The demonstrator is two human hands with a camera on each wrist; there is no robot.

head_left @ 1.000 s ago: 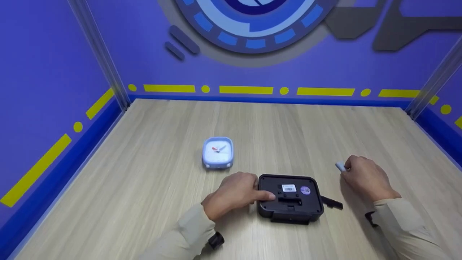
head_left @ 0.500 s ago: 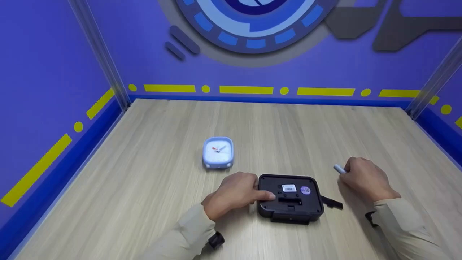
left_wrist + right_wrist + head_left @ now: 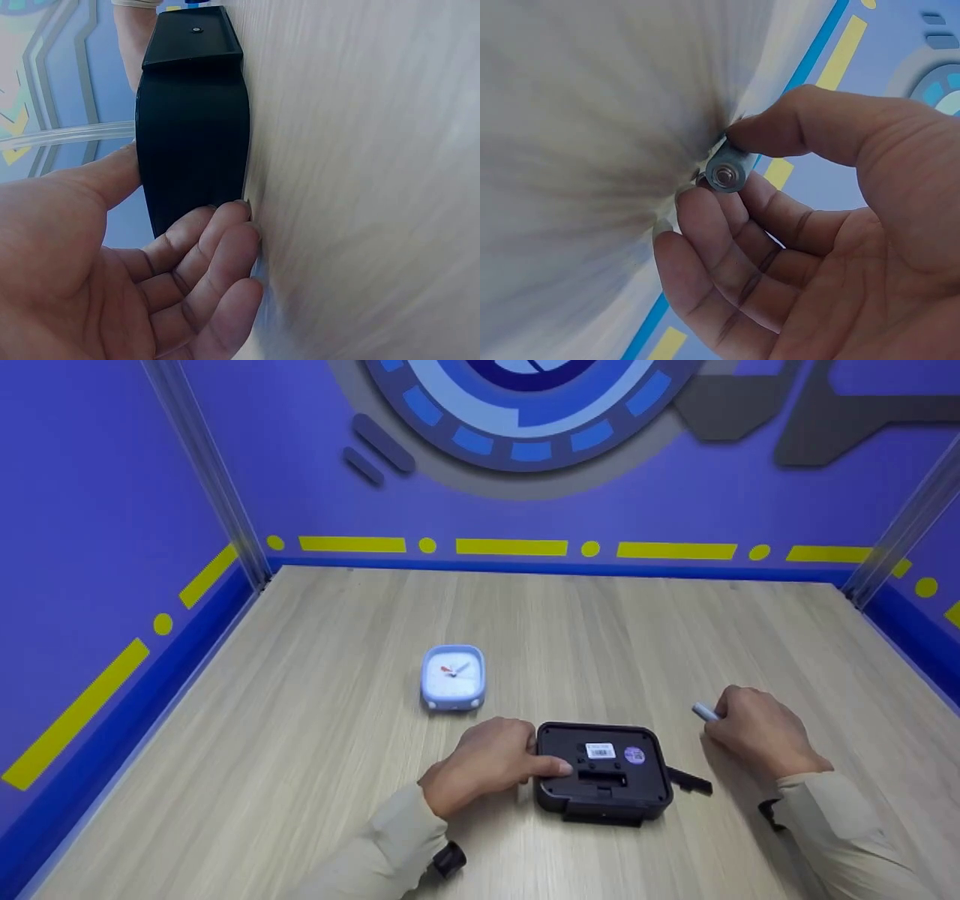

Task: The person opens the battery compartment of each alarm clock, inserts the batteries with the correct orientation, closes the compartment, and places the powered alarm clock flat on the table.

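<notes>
A black clock [image 3: 604, 769] lies with its back up, showing a white label, a purple round sticker and an open battery slot. My left hand [image 3: 491, 757] grips its left end, thumb on top of the back; in the left wrist view curled fingers [image 3: 225, 255] sit against the black side. Right of the clock, my right hand [image 3: 761, 731] pinches a grey battery [image 3: 705, 712] close to the table. The right wrist view shows one round end of the battery [image 3: 724, 174] between thumb and fingers.
A light blue alarm clock [image 3: 453, 676] stands behind my left hand. A thin black strip with a notched edge [image 3: 690, 781] lies at the black clock's right side. Blue walls [image 3: 495, 510] bound the wooden table [image 3: 337, 645] at the back and sides.
The battery in my right hand has turned slightly, its free end shifting a little left and toward me. My left hand and the black clock have stayed still.
</notes>
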